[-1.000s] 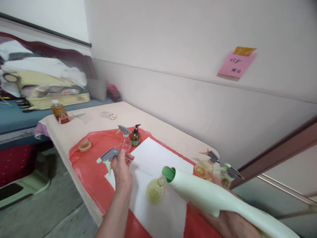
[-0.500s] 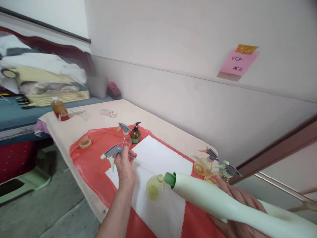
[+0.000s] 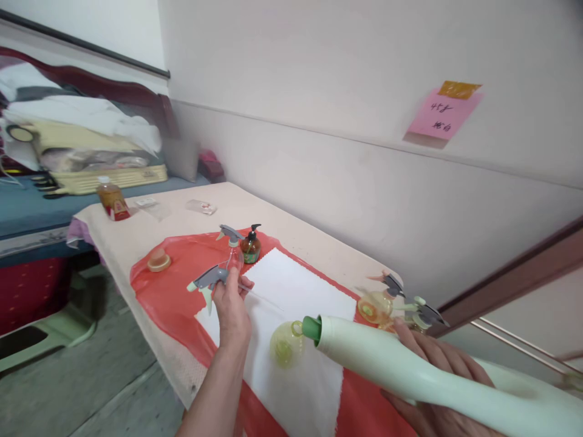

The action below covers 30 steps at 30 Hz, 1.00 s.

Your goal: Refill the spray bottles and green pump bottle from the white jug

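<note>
My left hand [image 3: 233,315] is closed around a grey and pale green trigger spray head [image 3: 209,277], its thin dip tube pointing right over the white sheet [image 3: 314,376]. A round, clear yellow spray bottle [image 3: 285,349] without a head stands on that sheet, some liquid at its bottom. From the right, my right hand [image 3: 441,358] grips a pale green watering can [image 3: 387,358]. Its spout, with a darker green tip, is held at the bottle's mouth; I cannot tell whether they touch. Most of the can's body lies outside the view.
Red plastic [image 3: 168,303] lies under the sheet. Behind my left hand stand a clear spray bottle [image 3: 234,258] and a brown pump bottle [image 3: 250,247]. A yellowish lid [image 3: 159,261] lies left. More spray bottles [image 3: 376,306] stand right, and a juice bottle [image 3: 113,200] far left.
The view has shifted very slightly. Both hands keep their grips, and the spout stays at the yellow bottle's mouth.
</note>
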{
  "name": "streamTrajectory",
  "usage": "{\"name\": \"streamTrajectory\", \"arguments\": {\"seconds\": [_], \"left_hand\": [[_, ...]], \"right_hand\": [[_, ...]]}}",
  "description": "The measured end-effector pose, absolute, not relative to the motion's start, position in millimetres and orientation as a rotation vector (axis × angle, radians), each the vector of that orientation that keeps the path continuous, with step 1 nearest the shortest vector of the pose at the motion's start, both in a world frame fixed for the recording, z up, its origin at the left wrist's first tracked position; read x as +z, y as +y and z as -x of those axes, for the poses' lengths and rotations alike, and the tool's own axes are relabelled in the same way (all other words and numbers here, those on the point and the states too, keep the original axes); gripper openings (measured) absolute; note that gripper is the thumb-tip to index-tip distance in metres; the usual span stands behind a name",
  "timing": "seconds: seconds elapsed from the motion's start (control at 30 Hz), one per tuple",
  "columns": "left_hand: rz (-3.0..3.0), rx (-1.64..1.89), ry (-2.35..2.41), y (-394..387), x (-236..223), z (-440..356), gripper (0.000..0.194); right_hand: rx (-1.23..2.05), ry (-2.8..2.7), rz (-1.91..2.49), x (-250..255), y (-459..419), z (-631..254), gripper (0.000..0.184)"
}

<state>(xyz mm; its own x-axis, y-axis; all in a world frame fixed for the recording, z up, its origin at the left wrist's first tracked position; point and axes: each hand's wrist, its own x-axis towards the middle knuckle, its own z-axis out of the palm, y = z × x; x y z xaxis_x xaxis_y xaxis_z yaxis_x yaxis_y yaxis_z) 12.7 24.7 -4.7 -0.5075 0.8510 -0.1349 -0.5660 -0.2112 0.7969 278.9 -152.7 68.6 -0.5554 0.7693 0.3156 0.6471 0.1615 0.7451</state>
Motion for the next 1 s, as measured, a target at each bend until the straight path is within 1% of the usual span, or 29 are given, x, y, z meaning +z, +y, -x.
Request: {"name": "streamTrajectory", "arguments": {"seconds": [0.23,0.57,0.77,0.9,1.0], "left_hand": [[-0.417,1.860,1.031,24.8,-4.2,-13.3,0.019],[-0.416,1.862,1.032,24.1,-5.2,-13.2,0.022],[-0.422,1.857,1.037,25.1,-5.1,-13.3,0.021],[-0.420,1.853,1.042,24.9,-3.5,-12.9,0.021],[-0.419,1.850,1.044,24.7,-3.6,-12.5,0.022]], "right_hand": [[1.317,2.299,-1.444,70.4,-154.9,-283.2,0.051],[1.287,2.276,-1.451,69.0,-154.4,-286.8,0.060],[1.296,2.214,-1.471,69.6,-151.3,-282.2,0.058],[1.317,2.238,-1.436,71.0,-150.7,-281.2,0.060],[1.333,2.262,-1.433,72.8,-151.3,-281.3,0.058]]}}
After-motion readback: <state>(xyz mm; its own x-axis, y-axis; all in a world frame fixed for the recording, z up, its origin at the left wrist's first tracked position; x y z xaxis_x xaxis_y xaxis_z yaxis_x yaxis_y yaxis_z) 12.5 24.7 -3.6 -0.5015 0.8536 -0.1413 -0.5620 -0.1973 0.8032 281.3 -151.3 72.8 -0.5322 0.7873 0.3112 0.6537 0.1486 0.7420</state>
